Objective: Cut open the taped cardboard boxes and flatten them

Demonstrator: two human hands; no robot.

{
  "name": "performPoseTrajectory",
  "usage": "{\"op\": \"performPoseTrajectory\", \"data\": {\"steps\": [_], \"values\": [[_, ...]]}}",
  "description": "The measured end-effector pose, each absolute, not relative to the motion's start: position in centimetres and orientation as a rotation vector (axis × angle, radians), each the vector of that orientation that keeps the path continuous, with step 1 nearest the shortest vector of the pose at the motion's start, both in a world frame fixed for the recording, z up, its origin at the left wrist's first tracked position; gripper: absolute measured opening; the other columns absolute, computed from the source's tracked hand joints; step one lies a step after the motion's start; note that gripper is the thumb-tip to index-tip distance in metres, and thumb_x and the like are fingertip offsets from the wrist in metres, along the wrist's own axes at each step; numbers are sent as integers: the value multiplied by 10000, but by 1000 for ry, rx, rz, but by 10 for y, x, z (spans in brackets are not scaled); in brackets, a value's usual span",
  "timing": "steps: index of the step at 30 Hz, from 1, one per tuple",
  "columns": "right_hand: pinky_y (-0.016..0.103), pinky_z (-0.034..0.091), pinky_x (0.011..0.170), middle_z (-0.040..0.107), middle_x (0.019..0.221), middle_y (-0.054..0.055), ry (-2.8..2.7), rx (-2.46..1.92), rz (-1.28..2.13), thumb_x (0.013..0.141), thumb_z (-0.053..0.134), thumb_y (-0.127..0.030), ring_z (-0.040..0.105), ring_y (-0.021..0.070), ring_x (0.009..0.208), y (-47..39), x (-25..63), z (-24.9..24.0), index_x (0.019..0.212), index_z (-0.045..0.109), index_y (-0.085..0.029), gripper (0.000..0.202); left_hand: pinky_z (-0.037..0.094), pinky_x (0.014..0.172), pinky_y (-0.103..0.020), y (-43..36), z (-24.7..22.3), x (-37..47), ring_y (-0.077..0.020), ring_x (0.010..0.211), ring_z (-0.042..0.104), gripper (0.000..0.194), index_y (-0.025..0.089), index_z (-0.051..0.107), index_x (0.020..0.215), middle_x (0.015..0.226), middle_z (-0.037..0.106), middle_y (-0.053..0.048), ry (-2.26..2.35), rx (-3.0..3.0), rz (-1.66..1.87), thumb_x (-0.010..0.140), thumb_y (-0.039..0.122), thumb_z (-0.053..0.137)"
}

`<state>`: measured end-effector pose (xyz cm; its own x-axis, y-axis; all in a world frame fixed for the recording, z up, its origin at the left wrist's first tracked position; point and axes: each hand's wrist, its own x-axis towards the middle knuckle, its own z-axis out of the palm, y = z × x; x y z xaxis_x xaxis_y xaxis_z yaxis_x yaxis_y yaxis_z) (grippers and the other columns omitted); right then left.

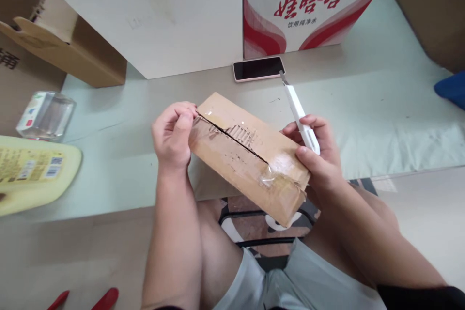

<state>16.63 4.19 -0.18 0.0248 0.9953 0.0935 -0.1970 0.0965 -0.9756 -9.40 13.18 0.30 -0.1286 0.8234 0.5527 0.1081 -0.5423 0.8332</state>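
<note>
A small brown cardboard box [232, 155] is held tilted above the table's front edge, its right end lower and nearer me. Its upper face has a long dark slit between two flaps, torn patches and shiny clear tape toward the right end. My left hand [176, 133] pinches the box's left corner at the end of the slit. My right hand [319, 155] grips the right end with the thumb on top. That same hand holds a white utility knife [300, 118] between its fingers, with the metal blade out and pointing up and away from the box.
A phone [259, 69] lies beyond the box, before a white carton [181, 19] and a red-and-white carton [308, 9]. At left are a brown carton [90, 53], a clear bottle [47, 115] and a yellow bottle [36, 174]. Something blue [452, 89] sits at right.
</note>
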Motion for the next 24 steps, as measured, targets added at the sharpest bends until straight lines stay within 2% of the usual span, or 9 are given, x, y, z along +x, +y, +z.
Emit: {"op": "performPoseTrajectory", "data": {"steps": [3,7,11,16,19,24], "values": [[329,578,799,629,1127,5,-1095,-980,1224,861,708,-420,642,180,950,43,166,-3,1192,528,-386,379,532,850,-396,130,8,-92,-172,694,590,331,240,604,631,646,568,-2,1039,1683,1743,887,429,692],[315,570,794,636,1114,-1,-1078,-960,1230,860,715,-402,637,167,935,42,166,-4,1186,540,-380,371,542,799,-376,130,11,-89,-166,679,609,275,248,606,684,642,610,11,1026,1654,1795,863,422,722],[326,578,803,637,1115,12,-1063,-978,1203,862,713,-405,653,185,983,42,166,-4,1193,533,-368,379,521,728,-359,129,10,-91,-167,685,615,342,245,572,693,657,609,13,1046,1559,1776,812,495,773],[299,560,799,638,1125,-9,-1102,-908,1241,888,706,-371,644,154,954,42,168,-6,1196,557,-384,342,491,701,-353,124,16,-96,-162,680,584,317,245,619,695,698,618,0,1287,1722,1618,831,495,760],[298,553,761,634,1124,-11,-1093,-910,1260,889,700,-373,636,155,915,42,168,-6,1191,556,-387,335,484,700,-351,122,19,-93,-161,675,559,300,250,620,711,698,600,-1,1216,1657,1634,837,485,757],[305,549,722,632,1108,1,-1055,-955,1273,860,720,-423,626,168,878,41,167,-4,1174,560,-385,354,488,667,-317,125,18,-93,-141,655,559,337,240,635,721,676,595,6,1009,1446,1625,697,475,875]]}}
